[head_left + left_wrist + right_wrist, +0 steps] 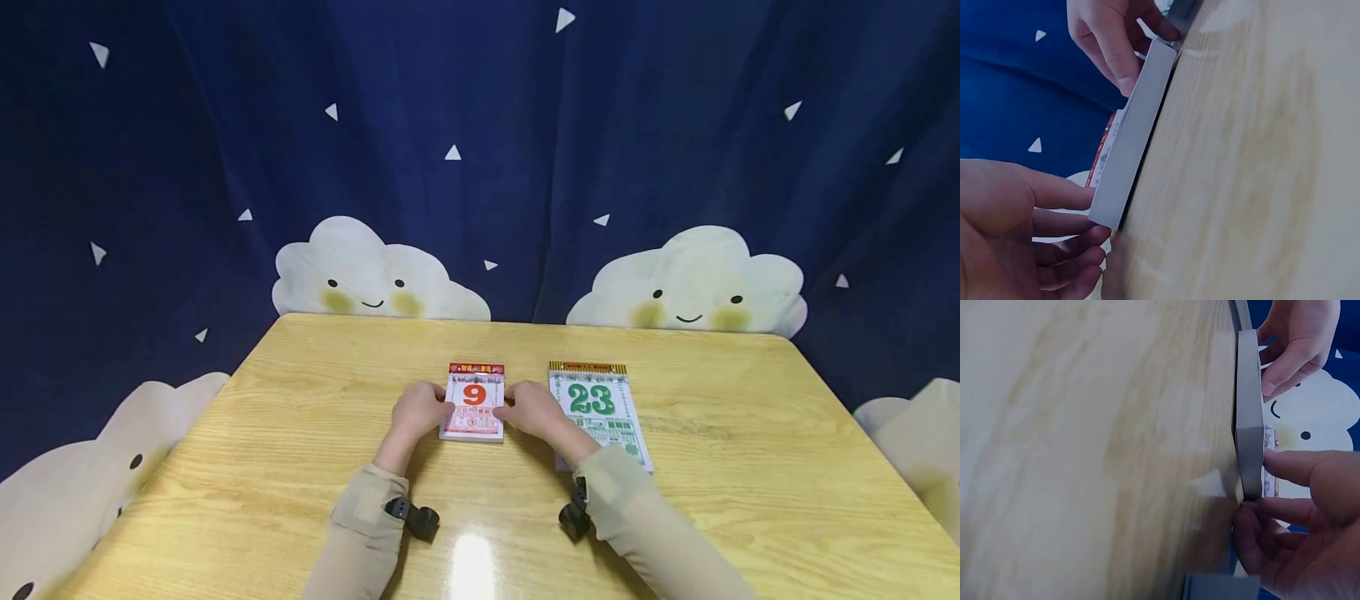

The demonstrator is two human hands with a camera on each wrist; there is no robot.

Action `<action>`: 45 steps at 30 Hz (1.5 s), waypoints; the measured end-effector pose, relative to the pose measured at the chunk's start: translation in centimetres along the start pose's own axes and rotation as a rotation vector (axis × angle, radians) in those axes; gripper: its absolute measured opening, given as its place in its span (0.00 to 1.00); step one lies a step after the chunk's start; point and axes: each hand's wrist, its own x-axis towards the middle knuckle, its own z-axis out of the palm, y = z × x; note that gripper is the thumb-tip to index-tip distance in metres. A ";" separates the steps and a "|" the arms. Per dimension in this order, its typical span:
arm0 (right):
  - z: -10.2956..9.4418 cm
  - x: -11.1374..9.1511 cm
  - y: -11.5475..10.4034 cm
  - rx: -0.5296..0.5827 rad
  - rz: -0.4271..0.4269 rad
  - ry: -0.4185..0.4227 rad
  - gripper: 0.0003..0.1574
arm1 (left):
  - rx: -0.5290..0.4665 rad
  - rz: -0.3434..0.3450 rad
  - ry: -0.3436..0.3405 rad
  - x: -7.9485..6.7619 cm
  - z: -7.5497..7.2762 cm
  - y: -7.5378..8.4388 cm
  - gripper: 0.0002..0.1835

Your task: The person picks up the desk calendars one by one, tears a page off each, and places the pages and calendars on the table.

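A small tear-off calendar with a red 9 and a red header lies on the table in front of me. My left hand holds its left edge, thumb on the top page and fingers at the side. On the opposite edge, my right hand grips it the same way. Both wrist views show the thick grey page block low over the wood, a thin dark shadow under it. In the right wrist view, the right fingertips reach the block's lower side.
A larger tear-off calendar with a green 23 lies to the right, partly covered by my right forearm. The wooden table ends at a dark blue curtain printed with clouds and triangles. Each wrist wears a small black camera.
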 end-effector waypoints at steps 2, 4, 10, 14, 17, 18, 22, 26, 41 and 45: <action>0.1 0.1 -0.1 0.006 0.020 0.004 0.20 | 0.012 0.005 0.006 0.0 0.0 0.1 0.11; 0.1 0.0 -0.2 0.018 0.040 0.013 0.22 | 0.013 0.007 0.017 0.0 0.1 0.2 0.12; 0.3 -0.2 -0.5 0.058 0.080 0.027 0.26 | -0.025 0.015 0.054 -0.1 0.3 0.2 0.14; 0.3 -0.3 -0.6 0.099 0.100 0.024 0.24 | -0.076 -0.005 0.068 -0.2 0.5 0.1 0.15; 0.2 -0.3 -0.7 0.144 0.112 0.030 0.22 | -0.115 -0.025 0.083 -0.2 0.5 0.1 0.15; 0.2 -0.3 -0.7 0.162 0.120 0.033 0.21 | -0.125 -0.025 0.091 -0.2 0.5 0.1 0.15; 0.1 -0.3 -0.6 0.252 0.156 0.055 0.23 | -0.186 -0.035 0.135 -0.2 0.5 0.3 0.14; 0.0 -0.3 -0.7 0.329 0.189 0.071 0.25 | -0.264 -0.064 0.165 -0.2 0.6 0.6 0.14; -1.1 -0.3 0.9 0.506 0.239 0.188 0.21 | -0.505 -0.090 0.193 0.9 1.4 2.3 0.12; -1.8 -0.3 1.3 0.614 0.233 0.182 0.24 | -0.680 -0.116 0.137 1.0 1.1 2.7 0.19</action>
